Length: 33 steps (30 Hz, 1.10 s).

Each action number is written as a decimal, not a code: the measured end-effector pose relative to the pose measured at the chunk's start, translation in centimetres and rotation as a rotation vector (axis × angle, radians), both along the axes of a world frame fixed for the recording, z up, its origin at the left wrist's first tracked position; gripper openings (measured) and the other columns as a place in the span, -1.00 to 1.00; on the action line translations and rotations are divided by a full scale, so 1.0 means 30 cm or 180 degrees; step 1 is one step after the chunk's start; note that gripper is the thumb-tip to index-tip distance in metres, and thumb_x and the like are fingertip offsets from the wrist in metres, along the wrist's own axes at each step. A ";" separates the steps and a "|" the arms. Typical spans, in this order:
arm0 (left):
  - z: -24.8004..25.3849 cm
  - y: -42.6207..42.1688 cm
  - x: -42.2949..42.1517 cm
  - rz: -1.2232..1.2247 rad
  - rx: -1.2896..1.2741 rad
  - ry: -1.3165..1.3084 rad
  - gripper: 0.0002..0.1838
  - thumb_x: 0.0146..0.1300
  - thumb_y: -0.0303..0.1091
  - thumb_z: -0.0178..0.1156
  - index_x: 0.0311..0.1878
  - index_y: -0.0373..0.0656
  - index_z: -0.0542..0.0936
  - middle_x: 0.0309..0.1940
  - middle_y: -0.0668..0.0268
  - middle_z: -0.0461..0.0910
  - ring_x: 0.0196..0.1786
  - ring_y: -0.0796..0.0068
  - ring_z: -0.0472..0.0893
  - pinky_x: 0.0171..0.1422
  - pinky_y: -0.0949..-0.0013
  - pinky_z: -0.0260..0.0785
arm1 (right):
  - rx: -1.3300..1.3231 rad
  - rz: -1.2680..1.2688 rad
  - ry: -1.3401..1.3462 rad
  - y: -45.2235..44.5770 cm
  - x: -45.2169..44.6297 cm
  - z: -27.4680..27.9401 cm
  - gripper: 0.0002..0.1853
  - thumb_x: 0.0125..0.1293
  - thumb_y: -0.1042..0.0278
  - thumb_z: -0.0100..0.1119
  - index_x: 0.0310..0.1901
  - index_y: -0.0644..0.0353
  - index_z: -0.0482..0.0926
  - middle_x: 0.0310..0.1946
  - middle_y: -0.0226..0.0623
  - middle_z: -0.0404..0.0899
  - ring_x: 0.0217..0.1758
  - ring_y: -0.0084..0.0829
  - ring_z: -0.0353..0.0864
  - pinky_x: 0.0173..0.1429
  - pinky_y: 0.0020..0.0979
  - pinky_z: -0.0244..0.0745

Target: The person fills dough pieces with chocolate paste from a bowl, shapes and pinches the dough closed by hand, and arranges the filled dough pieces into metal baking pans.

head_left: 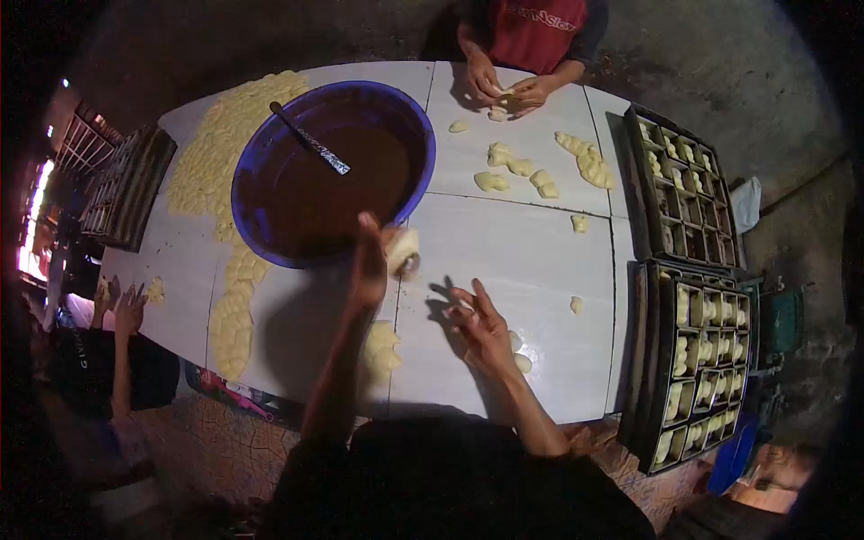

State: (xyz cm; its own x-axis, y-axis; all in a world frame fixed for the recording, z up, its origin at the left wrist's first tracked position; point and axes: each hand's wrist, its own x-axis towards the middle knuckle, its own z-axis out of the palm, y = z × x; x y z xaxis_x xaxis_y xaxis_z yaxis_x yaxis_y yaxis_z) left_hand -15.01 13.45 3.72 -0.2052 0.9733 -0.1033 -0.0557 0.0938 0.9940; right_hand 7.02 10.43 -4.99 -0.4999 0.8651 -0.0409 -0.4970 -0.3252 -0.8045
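Observation:
My left hand (369,265) is raised edge-on beside the front rim of a blue basin (423,180) of brown filling. A piece of dough (405,250) with a dark patch, somewhat blurred, sits against its fingers on the palm side. Over the white tabletop to the right, my right hand (483,328) has its fingers spread and holds nothing. Partly behind that wrist lie small dough pieces (522,362). More dough pieces (382,346) rest near my left forearm. A spatula with a shiny wrapped end (310,139) leans in the basin.
Many dough pieces (193,171) cover the table's left side. Filled, sectioned baking tins (706,360) and further tins (688,189) stand at the right edge. Across the table, a co-worker's hands (513,94) handle dough; another person's hands (126,306) are at the left.

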 end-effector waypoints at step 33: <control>-0.322 -0.582 0.489 -0.0847 -0.0195 0.0028 -0.81 0.27 -0.38 0.28 -0.25 -0.31 0.52 -0.37 0.32 0.55 -0.29 0.60 0.58 -0.19 0.46 0.52 | 0.0885 -0.1298 -0.2166 -0.456 0.246 0.004 -0.62 0.39 0.28 0.12 0.17 0.26 0.45 -0.16 -0.36 0.53 -0.26 -0.56 0.53 -0.20 -0.53 0.47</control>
